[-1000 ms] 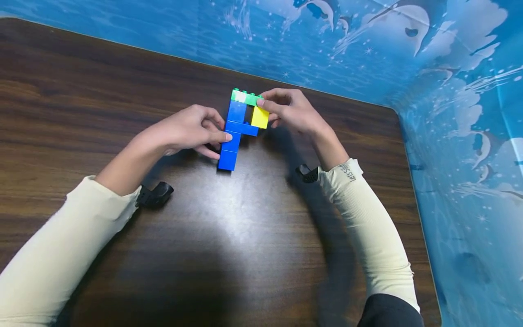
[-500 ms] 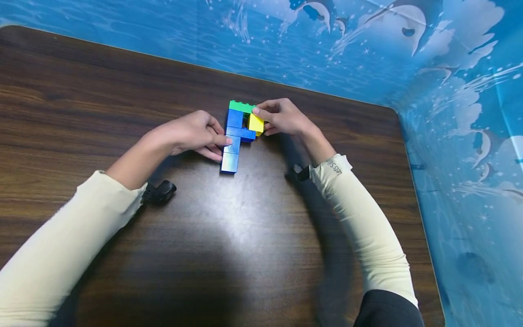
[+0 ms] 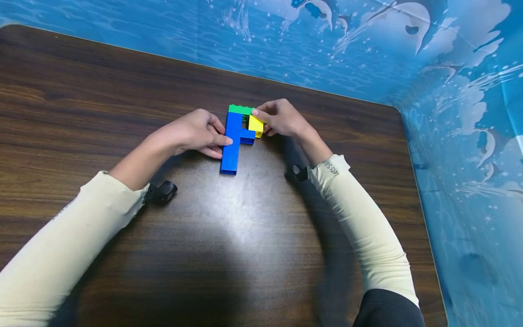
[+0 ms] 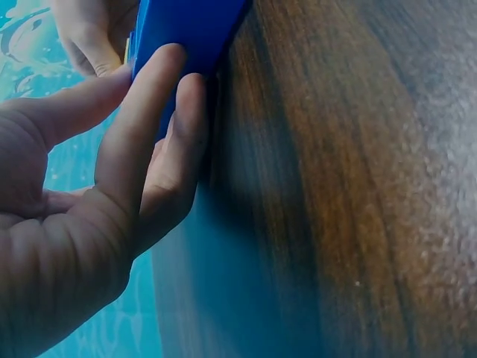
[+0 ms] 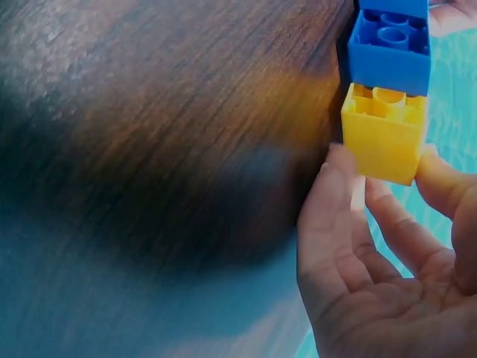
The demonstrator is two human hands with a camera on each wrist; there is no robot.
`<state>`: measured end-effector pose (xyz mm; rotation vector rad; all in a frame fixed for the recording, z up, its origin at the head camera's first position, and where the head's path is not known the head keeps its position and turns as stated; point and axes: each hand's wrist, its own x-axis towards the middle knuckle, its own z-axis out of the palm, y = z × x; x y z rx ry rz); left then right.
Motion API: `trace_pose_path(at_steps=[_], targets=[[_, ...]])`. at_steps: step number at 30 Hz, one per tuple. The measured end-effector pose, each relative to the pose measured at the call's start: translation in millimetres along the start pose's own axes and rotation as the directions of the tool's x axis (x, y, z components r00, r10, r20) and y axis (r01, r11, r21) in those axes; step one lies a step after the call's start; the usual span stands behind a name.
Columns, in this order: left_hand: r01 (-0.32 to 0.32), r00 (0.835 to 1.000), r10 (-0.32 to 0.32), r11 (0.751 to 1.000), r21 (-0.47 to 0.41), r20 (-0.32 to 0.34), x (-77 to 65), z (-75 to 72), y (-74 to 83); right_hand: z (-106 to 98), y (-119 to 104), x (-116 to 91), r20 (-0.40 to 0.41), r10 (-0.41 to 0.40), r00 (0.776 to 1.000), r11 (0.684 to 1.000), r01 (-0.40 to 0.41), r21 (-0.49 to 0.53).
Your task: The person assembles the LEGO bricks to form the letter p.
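Both hands hold one joined toy building-brick assembly above the table. Its long part is a column of blue bricks [image 3: 230, 159], capped by a green brick [image 3: 240, 110] that reaches right. Under the green brick's right end hangs a yellow brick [image 3: 256, 123]; lower down, a short blue brick [image 3: 247, 136] juts from the column. My left hand [image 3: 189, 131] pinches the column from the left, thumb on its near face. My right hand [image 3: 283, 119] pinches the yellow brick between thumb and fingers. In the right wrist view, the hollow undersides of the yellow and blue bricks show.
A dark wood-grain table [image 3: 229, 272] lies beneath. Blue sheeting [image 3: 163, 32] with dolphin pictures stands along its far and right edges. A small black wrist camera [image 3: 162, 193] sits at the left cuff, another [image 3: 301, 173] at the right cuff.
Both hands have brought the assembly slightly nearer and tilted it, so brick undersides now show and the green top looks narrower. Each hand keeps its grip.
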<state>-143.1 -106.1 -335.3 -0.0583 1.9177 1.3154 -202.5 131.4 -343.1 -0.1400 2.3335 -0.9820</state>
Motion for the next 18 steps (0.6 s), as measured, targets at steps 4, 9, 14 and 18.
trace_pose_path(at_steps=[4, 9, 14, 18], targets=[[-0.005, 1.0, 0.005, 1.0, -0.003, -0.014, 1.4, 1.5, -0.9, 2.0, 0.4, -0.3, -0.024, -0.011, 1.0, 1.0, 0.01, -0.023], [-0.021, 0.999, 0.021, 1.0, -0.001, -0.039, 3.2, 5.8, -1.1, 1.3, 2.8, 0.0, -0.044, -0.015, 0.999, 1.0, 0.014, -0.019], [-0.034, 0.998, 0.037, 0.998, 0.05, -0.058, 2.9, 6.0, -2.5, -1.2, 3.8, -3.6, -0.052, -0.029, 0.998, 0.999, 0.028, -0.014], [-0.071, 0.993, 0.085, 0.985, 0.157, -0.084, -1.5, 4.1, -5.1, -2.4, 6.7, -9.3, -0.067, -0.075, 0.995, 0.997, 0.075, 0.003]])
